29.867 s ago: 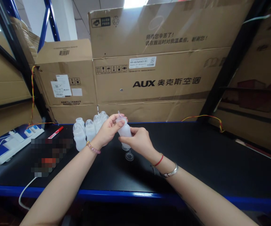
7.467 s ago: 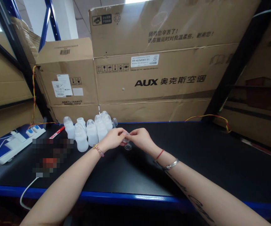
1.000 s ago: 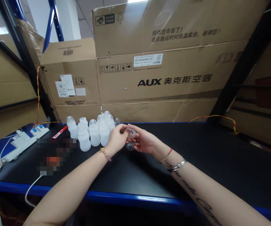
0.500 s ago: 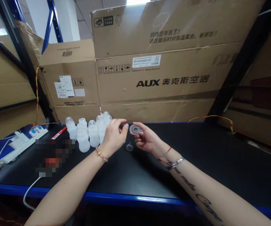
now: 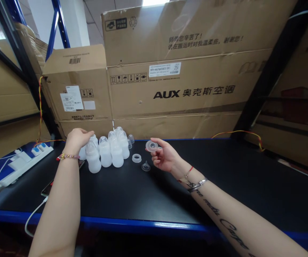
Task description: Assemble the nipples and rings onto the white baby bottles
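Note:
My right hand (image 5: 166,155) pinches a bottle collar with a clear nipple (image 5: 151,146) in it, holding it above the table. My left hand (image 5: 77,140) is at the back left of the baby bottles (image 5: 105,151), thumb beside the top of a bottle (image 5: 94,139); its other fingers are mostly hidden, so its grip does not show. The bottles are frosted white and stand upright, several with clear domed caps. Between the group and my right hand lie a loose white collar ring (image 5: 136,158) and a clear nipple (image 5: 146,166).
Small clear domed caps (image 5: 131,138) lie behind the bottles. A phone (image 5: 46,188) with a white cable is partly behind my left forearm. A power strip (image 5: 25,166) runs along the left edge. Large cardboard boxes (image 5: 196,117) wall off the back of the black table (image 5: 210,185).
My left hand has moved left from the middle to the back-left bottles, uncovering the collar ring and the right-hand bottles. My right hand stays nearly in place with the collar and nipple.

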Tool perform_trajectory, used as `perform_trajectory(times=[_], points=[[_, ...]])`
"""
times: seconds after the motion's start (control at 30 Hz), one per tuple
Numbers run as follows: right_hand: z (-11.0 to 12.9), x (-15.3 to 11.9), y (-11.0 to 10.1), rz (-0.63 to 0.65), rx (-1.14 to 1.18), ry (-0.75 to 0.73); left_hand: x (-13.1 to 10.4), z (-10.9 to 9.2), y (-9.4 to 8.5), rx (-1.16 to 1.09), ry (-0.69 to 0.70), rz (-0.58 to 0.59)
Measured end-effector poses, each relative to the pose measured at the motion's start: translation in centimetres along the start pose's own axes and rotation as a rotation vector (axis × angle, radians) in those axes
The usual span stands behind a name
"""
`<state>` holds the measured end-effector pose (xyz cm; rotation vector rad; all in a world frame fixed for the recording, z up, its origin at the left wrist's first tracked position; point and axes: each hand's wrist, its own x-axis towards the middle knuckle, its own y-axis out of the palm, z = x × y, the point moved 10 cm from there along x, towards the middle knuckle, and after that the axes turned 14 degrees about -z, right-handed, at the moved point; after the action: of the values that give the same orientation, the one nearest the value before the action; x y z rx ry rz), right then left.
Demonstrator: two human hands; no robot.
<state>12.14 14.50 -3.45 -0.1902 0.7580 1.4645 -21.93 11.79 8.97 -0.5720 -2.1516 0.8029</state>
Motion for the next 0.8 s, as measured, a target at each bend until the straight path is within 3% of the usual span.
perform_trajectory(times=[0.07, 0.17, 0.43, 0.8], points=[[0.2, -0.1, -0.1, -0.002, 0.024, -0.011, 0.0, 0.4, 1.7, -0.008, -0.019, 0.131], [0.5, -0.2, -0.2, -0.010, 0.035, -0.028, 0.2, 0.7, 2.7, -0.136, -0.051, 0.214], [0.5, -0.1, -0.2, -0.036, -0.001, -0.044, -0.3, 0.3, 2.4, -0.335, -0.217, 0.252], [0.9, -0.1, -0.7, -0.062, -0.024, -0.061, 0.1, 1.4, 3.9, -0.314, -0.150, 0.372]])
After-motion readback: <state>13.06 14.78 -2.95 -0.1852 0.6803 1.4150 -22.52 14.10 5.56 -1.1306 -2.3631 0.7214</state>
